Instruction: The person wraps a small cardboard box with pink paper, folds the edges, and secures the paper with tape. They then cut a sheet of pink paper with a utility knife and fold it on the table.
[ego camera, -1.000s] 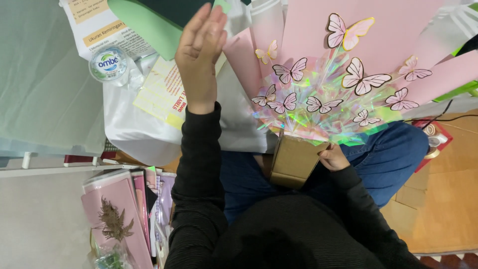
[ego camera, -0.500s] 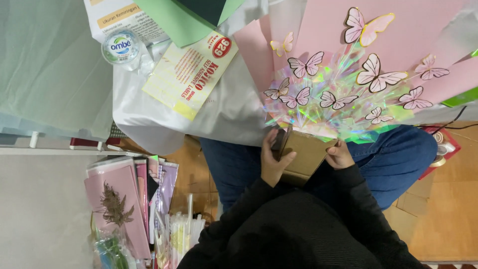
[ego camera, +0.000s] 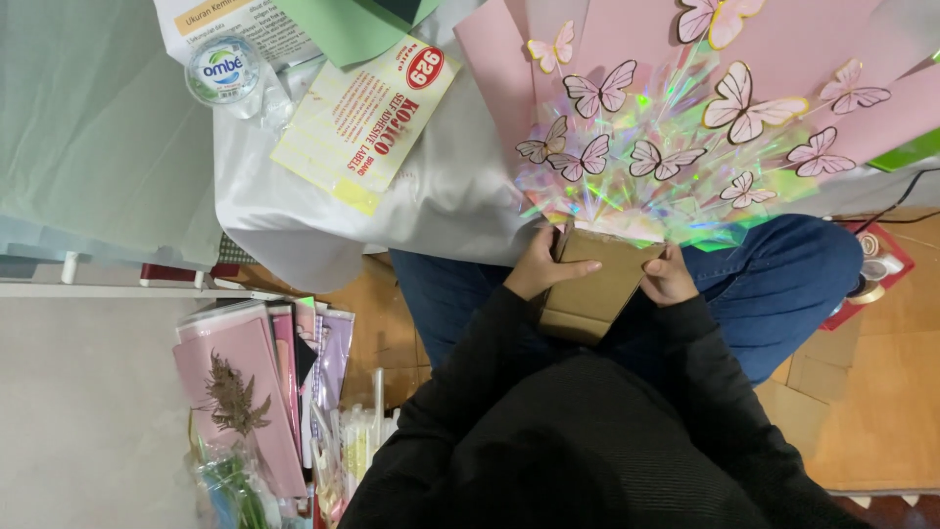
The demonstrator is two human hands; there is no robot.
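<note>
A pink paper bouquet point(ego camera: 685, 108) with several paper butterflies and shiny iridescent film fans out from a brown cardboard base point(ego camera: 599, 284) in my lap. My left hand point(ego camera: 540, 263) grips the left side of the cardboard base, fingers at its top edge. On the base's right edge my right hand point(ego camera: 670, 276) is closed. Both black sleeves reach forward over my blue jeans.
A white cloth-covered table edge point(ego camera: 323, 235) holds a yellow label pack point(ego camera: 364, 122), a water bottle point(ego camera: 225, 71) and green paper point(ego camera: 352, 24). Pink sheets with a dried sprig point(ego camera: 235, 397) stand at lower left. Tape rolls point(ego camera: 867, 279) lie on the wooden floor at right.
My left hand came down from the table top to the cardboard base and now grips it. The view shifted slightly; the right hand stayed on the base.
</note>
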